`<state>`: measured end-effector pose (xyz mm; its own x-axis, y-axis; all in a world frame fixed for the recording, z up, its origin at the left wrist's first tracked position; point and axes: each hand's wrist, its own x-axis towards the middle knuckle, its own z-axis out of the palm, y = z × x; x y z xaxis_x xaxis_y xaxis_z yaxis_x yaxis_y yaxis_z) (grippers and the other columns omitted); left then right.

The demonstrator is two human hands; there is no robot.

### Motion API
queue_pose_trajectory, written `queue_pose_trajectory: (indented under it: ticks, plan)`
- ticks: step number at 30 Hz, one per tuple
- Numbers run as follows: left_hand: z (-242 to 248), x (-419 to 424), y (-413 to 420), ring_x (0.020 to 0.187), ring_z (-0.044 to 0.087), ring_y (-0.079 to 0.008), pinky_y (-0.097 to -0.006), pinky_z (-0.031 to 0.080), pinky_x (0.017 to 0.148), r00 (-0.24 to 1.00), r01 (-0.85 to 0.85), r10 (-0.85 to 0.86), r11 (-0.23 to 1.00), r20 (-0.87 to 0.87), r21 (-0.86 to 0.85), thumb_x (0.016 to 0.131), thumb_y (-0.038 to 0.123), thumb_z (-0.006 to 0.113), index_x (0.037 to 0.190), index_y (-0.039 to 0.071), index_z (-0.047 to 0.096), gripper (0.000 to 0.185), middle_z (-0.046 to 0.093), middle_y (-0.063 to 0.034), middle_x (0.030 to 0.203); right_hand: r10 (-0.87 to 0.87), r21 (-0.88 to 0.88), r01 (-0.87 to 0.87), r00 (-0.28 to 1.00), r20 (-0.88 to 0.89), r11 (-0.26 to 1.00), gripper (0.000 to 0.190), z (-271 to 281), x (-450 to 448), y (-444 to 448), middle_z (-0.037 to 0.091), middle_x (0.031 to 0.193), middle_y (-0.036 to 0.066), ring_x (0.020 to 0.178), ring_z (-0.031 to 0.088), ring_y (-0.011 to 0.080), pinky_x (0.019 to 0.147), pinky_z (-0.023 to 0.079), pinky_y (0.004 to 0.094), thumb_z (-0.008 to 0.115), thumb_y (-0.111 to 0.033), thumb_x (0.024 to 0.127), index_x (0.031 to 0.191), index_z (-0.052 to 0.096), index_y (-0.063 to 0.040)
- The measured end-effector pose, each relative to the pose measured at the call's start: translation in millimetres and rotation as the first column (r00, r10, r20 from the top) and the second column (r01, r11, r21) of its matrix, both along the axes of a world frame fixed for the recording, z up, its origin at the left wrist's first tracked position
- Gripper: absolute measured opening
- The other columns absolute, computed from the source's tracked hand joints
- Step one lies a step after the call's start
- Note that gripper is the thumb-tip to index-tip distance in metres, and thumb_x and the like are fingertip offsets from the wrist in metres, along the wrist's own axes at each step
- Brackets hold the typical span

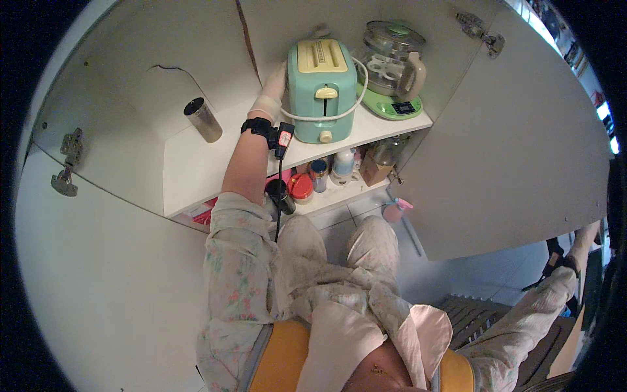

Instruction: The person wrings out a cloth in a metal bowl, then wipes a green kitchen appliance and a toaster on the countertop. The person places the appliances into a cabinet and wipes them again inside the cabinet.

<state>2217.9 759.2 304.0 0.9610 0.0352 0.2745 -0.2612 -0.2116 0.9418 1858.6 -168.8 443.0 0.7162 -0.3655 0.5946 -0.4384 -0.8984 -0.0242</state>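
A mint-green toaster with a cream top stands on the upper white cabinet shelf. Its white cord loops across its front. My left hand, which seems to be in a pale thin glove, is against the toaster's left side; its fingers are hidden behind the body. Left of my forearm, a metal cylinder stands open at the top. To the toaster's right is a glass electric kettle on a green base. My right hand is far right, beyond the cabinet door, partly cut off by the rim.
The right cabinet door hangs open beside my knees. Under the shelf are a red-lidded jar, a black cylinder, a blue-lidded jar and a cardboard box. A spray bottle stands on the tiled floor.
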Motion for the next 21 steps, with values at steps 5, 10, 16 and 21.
queue_pose_trajectory:
  ticks: [5,10,16,21]
  plan:
    - [42,-77,-27,0.129,0.043,-0.0359,-0.0374,0.033,0.106,0.927,-0.276,0.252,0.960,0.278,0.052,0.098,0.046,0.037,0.135,0.002,0.047,0.057,0.049,-0.0215,0.137,-0.024,0.150,-0.038,0.921,0.389,0.988,0.046,-2,-41,55,0.060,0.123,0.017,0.111,0.058,0.0258,0.090,0.049,0.0375,0.059,-0.029,0.090,0.127,0.054,-0.003]
    - [48,-127,-55,0.137,0.032,-0.0338,-0.0396,0.027,0.112,0.844,-0.126,0.002,0.973,0.537,0.195,0.091,0.038,0.058,0.141,0.007,0.039,0.062,0.033,-0.0224,0.147,-0.046,0.245,-0.185,0.703,0.710,0.952,0.044,-9,-87,177,0.060,0.122,0.016,0.109,0.059,0.0259,0.091,0.051,0.0389,0.060,-0.027,0.090,0.125,0.054,-0.003]
    - [50,-138,-67,0.137,0.029,-0.0388,-0.0436,0.027,0.112,0.836,-0.224,0.057,0.943,0.546,0.245,0.086,0.041,0.063,0.138,0.006,0.040,0.067,0.027,-0.0259,0.149,0.082,0.225,-0.577,0.457,0.886,0.785,0.041,-13,-60,363,0.059,0.120,0.016,0.107,0.060,0.0261,0.091,0.052,0.0407,0.061,-0.025,0.090,0.124,0.054,-0.003]
    - [55,-154,-80,0.134,0.032,-0.0407,-0.0449,0.030,0.109,0.763,-0.394,0.154,0.881,0.627,0.262,0.087,0.042,0.063,0.136,0.004,0.041,0.066,0.029,-0.0277,0.147,0.202,0.287,-0.881,0.380,0.902,0.377,0.037,-15,42,512,0.065,0.107,0.015,0.092,0.064,0.0244,0.083,0.054,0.0367,0.061,-0.006,0.082,0.117,0.055,0.004]
